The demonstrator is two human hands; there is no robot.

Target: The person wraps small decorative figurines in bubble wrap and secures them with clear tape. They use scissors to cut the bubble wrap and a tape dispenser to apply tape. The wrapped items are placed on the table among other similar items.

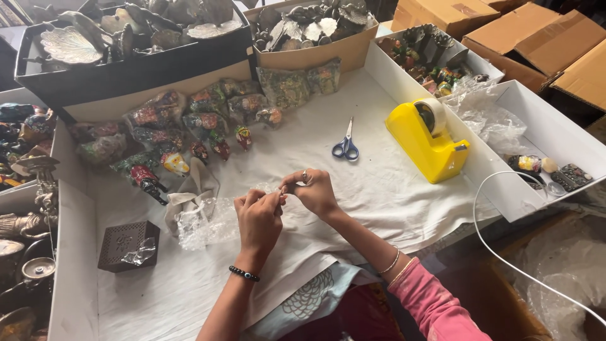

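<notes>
My left hand [259,218] and my right hand [314,191] meet over the white cloth [379,189], fingertips pinched together on a small piece of clear plastic wrap [281,189]. What lies inside the wrap is hidden by my fingers. Crumpled clear wrap [202,224] lies just left of my left hand, beside a folded beige cloth [189,189]. Blue-handled scissors [346,146] rest beyond my hands. A yellow tape dispenser [428,140] stands to the right.
Several painted figurines, some in clear bags [189,123], lie at the back left. A dark perforated box [126,245] sits at the left. Boxes of metal leaf dishes [95,44] line the back. White trays [543,126] and cardboard cartons [536,38] stand right; a white cable [499,252] hangs there.
</notes>
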